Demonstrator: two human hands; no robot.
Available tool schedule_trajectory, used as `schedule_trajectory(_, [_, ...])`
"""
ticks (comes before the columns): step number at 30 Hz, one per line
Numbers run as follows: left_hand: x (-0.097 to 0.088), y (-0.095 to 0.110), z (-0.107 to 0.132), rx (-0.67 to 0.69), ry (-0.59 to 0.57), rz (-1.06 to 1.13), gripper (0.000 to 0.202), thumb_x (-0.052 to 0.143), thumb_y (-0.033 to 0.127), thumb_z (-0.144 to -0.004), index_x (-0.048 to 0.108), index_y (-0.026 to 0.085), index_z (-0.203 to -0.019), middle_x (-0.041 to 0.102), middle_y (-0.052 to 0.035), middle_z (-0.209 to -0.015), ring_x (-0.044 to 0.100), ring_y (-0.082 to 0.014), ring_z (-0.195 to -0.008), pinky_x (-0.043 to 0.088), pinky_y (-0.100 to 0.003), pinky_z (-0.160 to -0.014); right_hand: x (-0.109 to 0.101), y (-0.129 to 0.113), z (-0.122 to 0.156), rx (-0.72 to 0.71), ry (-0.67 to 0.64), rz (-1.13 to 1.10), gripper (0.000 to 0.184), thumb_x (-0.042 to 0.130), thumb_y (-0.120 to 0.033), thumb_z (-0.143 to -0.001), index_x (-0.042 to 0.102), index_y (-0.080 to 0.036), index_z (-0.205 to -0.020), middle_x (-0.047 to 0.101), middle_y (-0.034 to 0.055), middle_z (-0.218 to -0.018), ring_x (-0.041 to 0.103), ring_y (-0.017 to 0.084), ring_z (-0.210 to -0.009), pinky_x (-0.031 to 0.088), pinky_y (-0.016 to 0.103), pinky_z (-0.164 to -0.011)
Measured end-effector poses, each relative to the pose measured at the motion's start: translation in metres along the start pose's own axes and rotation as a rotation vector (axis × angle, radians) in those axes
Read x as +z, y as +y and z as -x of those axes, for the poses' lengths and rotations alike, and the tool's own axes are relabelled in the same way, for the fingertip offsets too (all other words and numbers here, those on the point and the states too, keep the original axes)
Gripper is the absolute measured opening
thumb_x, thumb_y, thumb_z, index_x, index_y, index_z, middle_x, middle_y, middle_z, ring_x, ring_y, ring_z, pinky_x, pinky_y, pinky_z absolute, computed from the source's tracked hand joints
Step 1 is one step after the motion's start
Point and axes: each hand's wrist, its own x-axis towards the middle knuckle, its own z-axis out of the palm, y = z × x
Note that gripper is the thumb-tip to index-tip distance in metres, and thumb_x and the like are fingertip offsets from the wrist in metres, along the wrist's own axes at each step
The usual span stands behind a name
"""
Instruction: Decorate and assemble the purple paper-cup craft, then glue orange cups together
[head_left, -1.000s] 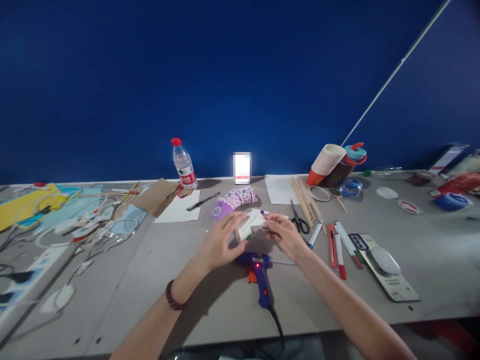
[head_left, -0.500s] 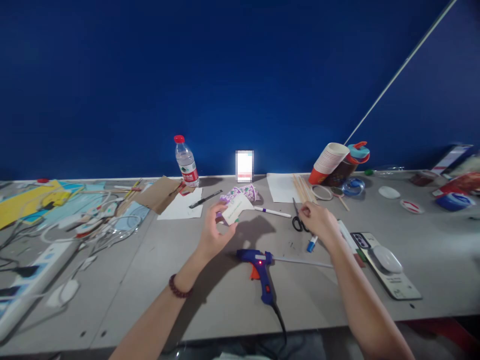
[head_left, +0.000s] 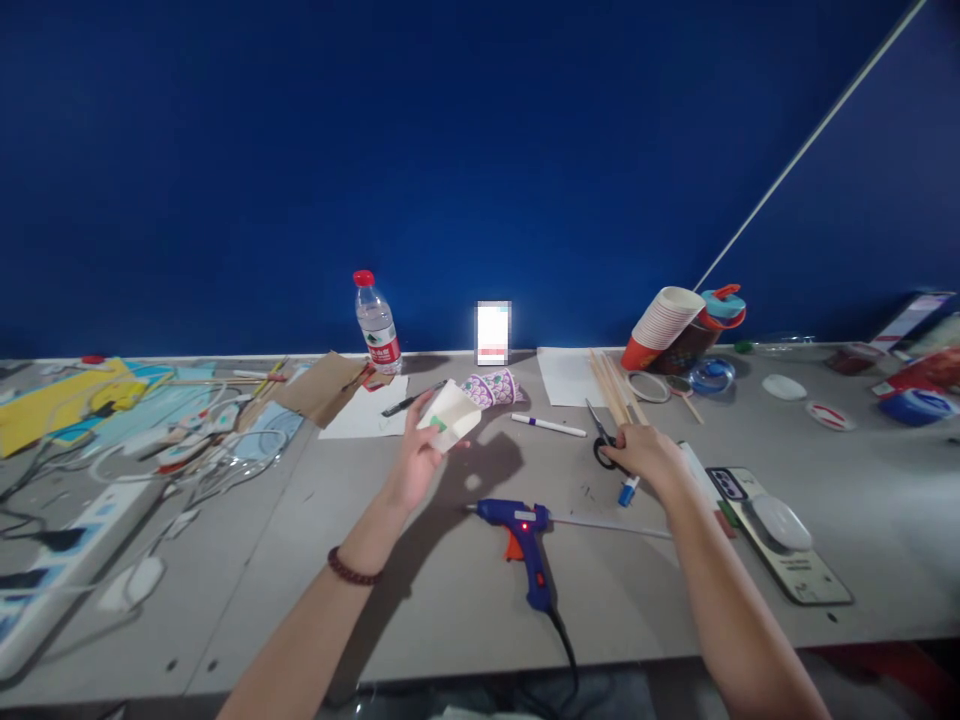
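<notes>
My left hand [head_left: 418, 465] is closed on a curved white paper piece [head_left: 450, 415] with a green mark, tilted above the table. Just behind it lies a fish-like paper shape [head_left: 491, 388] with purple scale drawings. My right hand [head_left: 641, 450] is closed around a handle loop of black-handled scissors [head_left: 602, 430], whose blades point away on the table. A blue-capped marker [head_left: 628, 491] lies under that hand, partly hidden. Between my forearms rests a blue glue gun [head_left: 525, 535] with an orange trigger, its red light on and a glue stick [head_left: 611, 525] in its back.
A purple-banded marker [head_left: 547, 426] lies mid-table. Behind stand a water bottle [head_left: 377, 330], a lit screen [head_left: 493, 332] and stacked paper cups [head_left: 664, 325]. Wooden sticks [head_left: 609, 388] and a phone [head_left: 802, 565] lie right; a power strip [head_left: 71, 560] and cables lie left.
My left hand has turned the paper piece, so its green mark now faces me, and moved it slightly left. My right hand has lowered onto the scissors' handle.
</notes>
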Motion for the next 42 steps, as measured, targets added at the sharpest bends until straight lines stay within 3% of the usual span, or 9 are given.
schedule_trajectory(9, [-0.003,0.005,-0.003,-0.085,0.006,0.03,0.033,0.065,0.039,-0.074,0.066,0.016,-0.097,0.069,-0.0081,-0.105,0.062,-0.0232,-0.094,0.054,-0.031,-0.067,-0.001,0.003,0.0,0.074,-0.033,0.04,0.037,0.056,-0.053,-0.08,0.068,-0.018,-0.08,0.07,0.0162,-0.098,0.066,0.033,-0.093,0.046,0.036,-0.065])
schedule_trajectory(13, [-0.002,0.009,-0.003,-0.076,-0.041,0.027,0.034,0.067,0.032,-0.071,0.062,0.02,-0.102,0.068,-0.0057,-0.105,0.064,-0.0217,-0.089,0.054,-0.032,-0.069,-0.004,0.001,0.002,0.063,-0.046,0.052,0.036,0.058,-0.053,-0.079,0.068,-0.018,-0.081,0.07,0.0159,-0.098,0.066,0.033,-0.094,0.046,0.037,-0.068])
schedule_trajectory(18, [0.005,0.016,0.002,-0.085,-0.052,-0.05,0.07,0.071,0.024,-0.069,0.039,0.033,-0.131,0.06,-0.0024,-0.119,0.064,-0.0207,-0.096,0.056,-0.033,-0.075,-0.002,-0.003,0.002,0.021,-0.042,0.023,0.026,0.058,-0.042,-0.079,0.069,-0.019,-0.078,0.071,0.0132,-0.091,0.067,0.03,-0.087,0.045,0.033,-0.062])
schedule_trajectory(23, [0.014,0.02,0.004,0.0,0.045,-0.23,0.064,0.074,0.031,-0.07,0.041,0.032,-0.125,0.056,-0.0027,-0.118,0.064,-0.0179,-0.093,0.055,-0.026,-0.068,-0.011,0.004,0.009,0.015,-0.008,-0.038,0.025,0.057,-0.04,-0.076,0.066,-0.019,-0.067,0.07,0.0114,-0.077,0.066,0.028,-0.076,0.042,0.03,-0.057])
schedule_trajectory(28, [0.025,0.016,0.002,0.096,0.108,-0.323,0.052,0.079,0.043,-0.064,0.05,0.022,-0.103,0.059,-0.0029,-0.104,0.062,-0.0115,-0.069,0.049,-0.021,-0.054,-0.021,0.008,0.029,-0.143,-0.009,-0.58,0.02,0.06,-0.039,-0.076,0.067,-0.02,-0.073,0.069,0.0039,-0.067,0.063,0.018,-0.059,0.044,0.027,-0.057])
schedule_trajectory(32, [0.034,0.007,0.002,0.092,0.157,-0.326,0.05,0.074,0.055,-0.067,0.055,0.02,-0.097,0.061,-0.0035,-0.098,0.061,-0.0136,-0.074,0.048,-0.02,-0.053,-0.024,-0.025,0.057,-0.314,-0.17,-1.143,0.032,0.07,-0.048,-0.069,0.069,-0.017,-0.079,0.072,0.0071,-0.079,0.061,0.015,-0.053,0.035,0.022,-0.041])
schedule_trajectory(36, [0.039,-0.005,0.001,0.071,0.18,-0.365,0.043,0.072,0.053,-0.069,0.057,0.019,-0.089,0.061,-0.0025,-0.087,0.059,-0.0118,-0.067,0.044,-0.018,-0.05,-0.018,-0.069,0.082,-0.481,-0.397,-1.388,0.038,0.073,-0.051,-0.069,0.067,-0.015,-0.08,0.071,0.008,-0.074,0.06,0.013,-0.05,0.033,0.02,-0.039])
schedule_trajectory(39, [0.039,-0.014,0.002,0.139,0.185,-0.476,0.034,0.068,0.049,-0.073,0.056,0.018,-0.082,0.057,0.0001,-0.075,0.053,-0.0089,-0.057,0.041,-0.018,-0.047,-0.003,-0.09,0.09,-0.472,-0.45,-1.551,0.038,0.078,-0.045,-0.068,0.063,-0.016,-0.088,0.071,0.0063,-0.075,0.06,0.012,-0.052,0.037,0.018,-0.041])
schedule_trajectory(42, [0.035,-0.02,0.005,0.251,0.246,-0.64,0.027,0.066,0.043,-0.076,0.057,0.018,-0.081,0.053,-0.0006,-0.083,0.053,-0.0084,-0.06,0.041,-0.018,-0.049,0.014,-0.098,0.091,-0.497,-0.488,-1.661,0.037,0.081,-0.04,-0.067,0.061,-0.016,-0.088,0.068,0.0025,-0.071,0.057,0.008,-0.051,0.038,0.017,-0.042])
